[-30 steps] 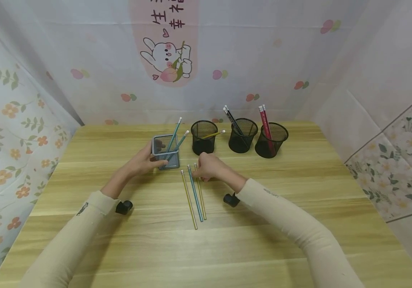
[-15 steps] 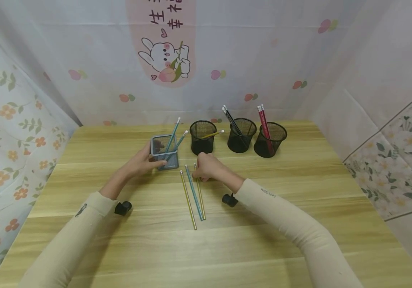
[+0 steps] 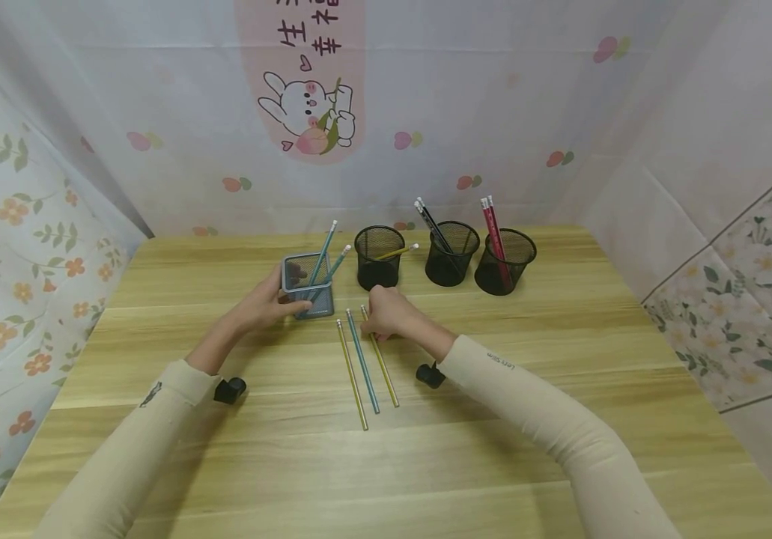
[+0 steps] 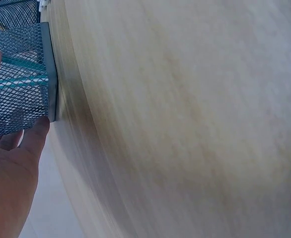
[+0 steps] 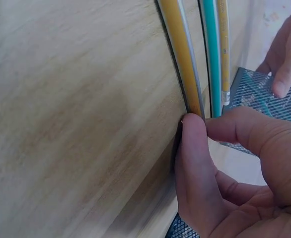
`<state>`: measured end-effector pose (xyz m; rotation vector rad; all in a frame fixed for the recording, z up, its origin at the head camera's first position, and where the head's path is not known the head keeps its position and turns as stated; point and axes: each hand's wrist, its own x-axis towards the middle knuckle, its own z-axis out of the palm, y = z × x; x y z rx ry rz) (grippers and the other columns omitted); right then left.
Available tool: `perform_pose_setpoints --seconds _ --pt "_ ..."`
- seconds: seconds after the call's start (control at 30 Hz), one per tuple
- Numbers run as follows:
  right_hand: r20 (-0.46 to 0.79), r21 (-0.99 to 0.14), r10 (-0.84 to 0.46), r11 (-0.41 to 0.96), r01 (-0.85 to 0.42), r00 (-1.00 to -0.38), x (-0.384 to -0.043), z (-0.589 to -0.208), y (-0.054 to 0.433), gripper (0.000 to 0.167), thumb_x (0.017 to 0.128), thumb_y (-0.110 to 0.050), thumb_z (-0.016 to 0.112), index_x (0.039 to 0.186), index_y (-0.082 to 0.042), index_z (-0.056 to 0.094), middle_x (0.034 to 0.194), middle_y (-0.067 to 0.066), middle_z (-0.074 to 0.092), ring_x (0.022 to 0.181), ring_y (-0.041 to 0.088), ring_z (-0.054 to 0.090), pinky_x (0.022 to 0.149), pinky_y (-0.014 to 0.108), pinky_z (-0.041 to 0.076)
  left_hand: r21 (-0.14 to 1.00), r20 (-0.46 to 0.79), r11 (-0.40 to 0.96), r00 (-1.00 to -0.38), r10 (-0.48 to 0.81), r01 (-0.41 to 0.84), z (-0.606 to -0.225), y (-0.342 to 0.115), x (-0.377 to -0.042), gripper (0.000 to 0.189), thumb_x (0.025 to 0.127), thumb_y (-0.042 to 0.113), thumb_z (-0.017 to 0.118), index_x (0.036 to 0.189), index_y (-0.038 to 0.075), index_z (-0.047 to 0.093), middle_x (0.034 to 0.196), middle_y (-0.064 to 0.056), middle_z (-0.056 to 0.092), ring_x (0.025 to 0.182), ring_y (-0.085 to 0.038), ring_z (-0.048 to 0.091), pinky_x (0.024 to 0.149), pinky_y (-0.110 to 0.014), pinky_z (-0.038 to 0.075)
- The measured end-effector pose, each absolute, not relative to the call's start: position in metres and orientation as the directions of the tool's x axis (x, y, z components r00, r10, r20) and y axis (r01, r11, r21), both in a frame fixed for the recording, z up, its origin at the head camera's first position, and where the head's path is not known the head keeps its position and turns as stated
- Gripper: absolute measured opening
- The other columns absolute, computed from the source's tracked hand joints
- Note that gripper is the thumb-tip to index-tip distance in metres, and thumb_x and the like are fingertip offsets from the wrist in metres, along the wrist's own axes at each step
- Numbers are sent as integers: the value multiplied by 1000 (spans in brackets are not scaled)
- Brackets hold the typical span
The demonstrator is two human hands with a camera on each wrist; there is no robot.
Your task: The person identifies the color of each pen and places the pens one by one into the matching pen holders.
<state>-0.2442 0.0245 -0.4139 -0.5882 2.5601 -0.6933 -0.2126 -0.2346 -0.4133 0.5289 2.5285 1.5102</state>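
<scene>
My left hand (image 3: 263, 307) grips the square grey mesh pen holder (image 3: 321, 304), thumb on its near side. Two teal pencils (image 3: 326, 247) with white erasers lean inside it. With thumb and fingers, my right hand (image 3: 394, 314) pinches a yellow pencil (image 5: 178, 34) near its eraser end. This yellow pencil lies slanted along the table, rightmost of three. Beside it, to the left, are a teal pencil (image 3: 363, 365) and another yellow pencil (image 3: 353, 378). The left wrist view shows fingertips at the base edge of the mesh holder (image 4: 24, 99).
Behind the right hand stands a round black mesh cup (image 3: 375, 278) with a yellow pencil leaning in it. To its right are a cup (image 3: 445, 271) with black pencils and a cup (image 3: 491, 278) with red pencils. A patterned curtain (image 3: 190, 112) hangs behind the wooden table (image 3: 386, 479).
The near end of the right yellow pencil has swung to the right, away from the teal pencil. The teal pencil has shifted slightly left. My left hand stays on the mesh holder.
</scene>
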Motion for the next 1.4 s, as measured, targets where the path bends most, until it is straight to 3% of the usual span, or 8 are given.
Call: perform_pose_setpoints --seconds 0.37,0.53,0.8,1.0,1.4 --pt "-332 -617 -519 751 -235 -788 -245 -411 29 48 91 -3 72 50 -10 49 58 13 66 53 21 69 55 27 59 860 53 456 -930 365 228 -431 -244 -223 63 96 14 74 143 -3 33 146 -28 42 137 -46 39 109 -59 38" --pt "-345 -649 -534 730 -215 -772 -247 -411 33 39 93 -4 72 56 -5 58 60 14 66 55 22 70 56 29 60 861 53 455 -929 366 228 -432 -244 -223 64 97 13 73 143 -4 33 146 -28 42 136 -46 40 109 -58 39" --pt "-296 -747 -606 629 -217 -738 -249 -403 47 28 91 6 61 64 2 60 64 18 65 59 29 70 58 32 62 862 50 454 -929 366 225 -432 -244 -223 63 97 13 73 143 -4 32 146 -27 41 136 -45 39 109 -59 38" --pt "-275 -776 -604 599 -199 -748 -252 -398 53 22 94 6 57 72 3 60 70 16 65 61 25 70 60 32 62 863 51 452 -929 365 225 -432 -244 -223 63 97 12 73 142 -4 33 146 -28 41 136 -45 39 109 -59 38" --pt "-240 -789 -576 584 -188 -782 -252 -388 59 11 96 4 61 88 10 64 78 17 67 70 32 72 64 35 62 858 52 460 -929 367 230 -433 -245 -224 61 97 12 73 141 -5 33 146 -27 42 135 -44 41 108 -58 40"
